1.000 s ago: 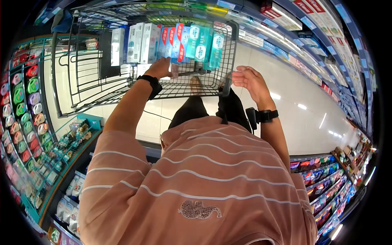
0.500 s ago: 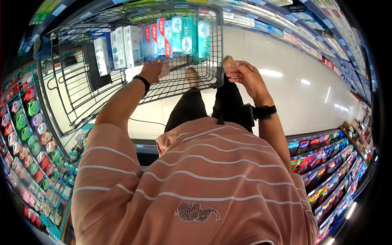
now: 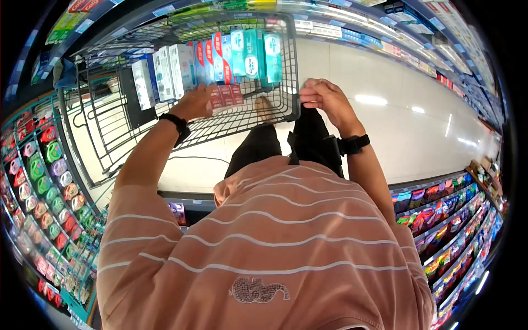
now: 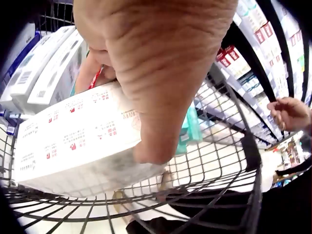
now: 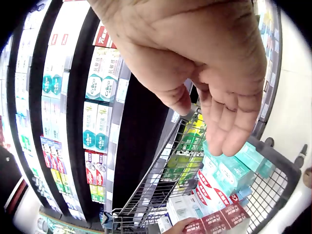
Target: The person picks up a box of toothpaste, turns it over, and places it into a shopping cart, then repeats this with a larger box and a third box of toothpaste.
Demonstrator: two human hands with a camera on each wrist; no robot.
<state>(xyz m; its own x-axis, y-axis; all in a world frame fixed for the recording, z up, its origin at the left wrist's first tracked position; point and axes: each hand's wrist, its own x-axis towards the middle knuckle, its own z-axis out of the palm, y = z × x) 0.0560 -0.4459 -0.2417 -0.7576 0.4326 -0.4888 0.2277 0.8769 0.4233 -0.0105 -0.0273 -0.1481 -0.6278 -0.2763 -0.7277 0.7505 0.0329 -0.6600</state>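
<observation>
My left hand reaches into a wire shopping cart and grips a red and white box. In the left wrist view the box's white side with red print shows, with the thumb along the near side and fingers over the far edge. Its dark red side faces the right wrist camera. Upright in the cart beside it stand white boxes, blue and red boxes and teal boxes. My right hand, holding nothing, hovers at the cart's corner with fingers loosely bent.
Shelves of boxed goods run along the cart's far side. Bottles fill a rack at the left, and colourful bags line shelves at the lower right. Pale tiled floor stretches to the right of the cart.
The red and white box now shows plainly in my left hand, which has moved left. The cart has shifted left in the head view. My right hand stays near its corner.
</observation>
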